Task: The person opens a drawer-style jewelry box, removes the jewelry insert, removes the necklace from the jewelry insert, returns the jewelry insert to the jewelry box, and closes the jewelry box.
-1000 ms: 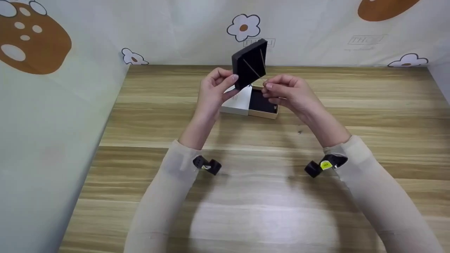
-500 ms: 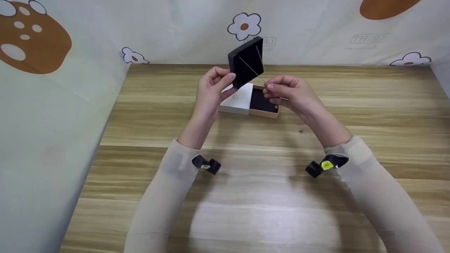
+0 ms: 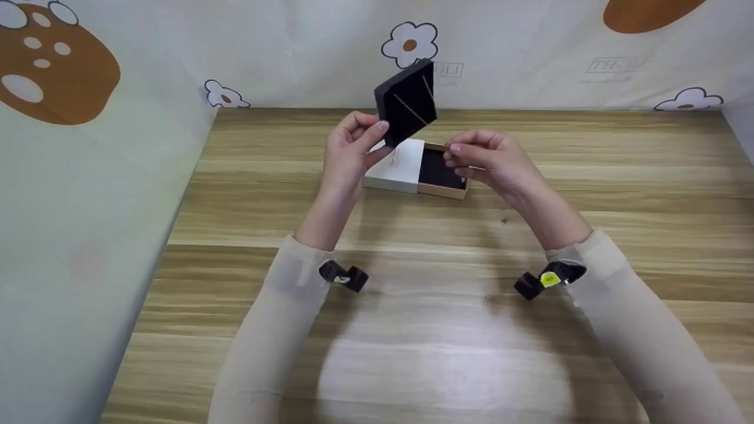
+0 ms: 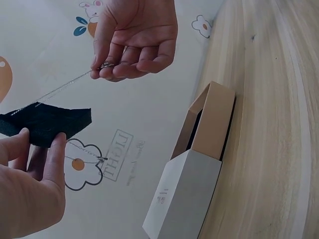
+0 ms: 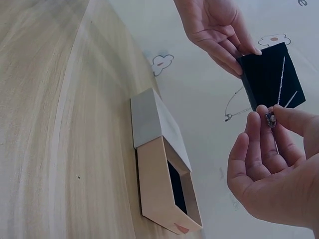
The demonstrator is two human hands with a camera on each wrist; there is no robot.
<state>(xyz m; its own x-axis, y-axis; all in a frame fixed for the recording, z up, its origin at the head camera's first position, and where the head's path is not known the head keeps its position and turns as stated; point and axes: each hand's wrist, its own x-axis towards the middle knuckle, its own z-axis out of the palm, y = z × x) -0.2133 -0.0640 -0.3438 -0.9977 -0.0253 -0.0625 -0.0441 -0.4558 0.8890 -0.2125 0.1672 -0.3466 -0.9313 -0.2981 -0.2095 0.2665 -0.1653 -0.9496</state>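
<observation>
My left hand (image 3: 353, 147) grips a black necklace display pad (image 3: 403, 109) by its lower left edge, tilted up above the table. A thin silver necklace (image 5: 281, 82) runs in two strands over the pad's dark face. Its loose clasp end (image 5: 228, 118) dangles behind the pad, also seen in the left wrist view. Between thumb and fingers, my right hand (image 3: 489, 156) pinches the small pendant (image 5: 270, 119), to the right of and below the pad. From pendant to pad the chain (image 4: 60, 88) is drawn out straight.
Behind the hands, a drawer-style gift box lies on the wooden table (image 3: 436, 306). Its white sleeve (image 3: 397, 174) covers the left part, and the tan tray (image 3: 443, 191) with a dark inside sticks out rightward. A patterned cloth (image 3: 318, 53) stands behind and at the left.
My left hand has shifted the pad slightly left and away from my right hand, widening the gap with the chain stretched across it. My right hand has dropped very slightly.
</observation>
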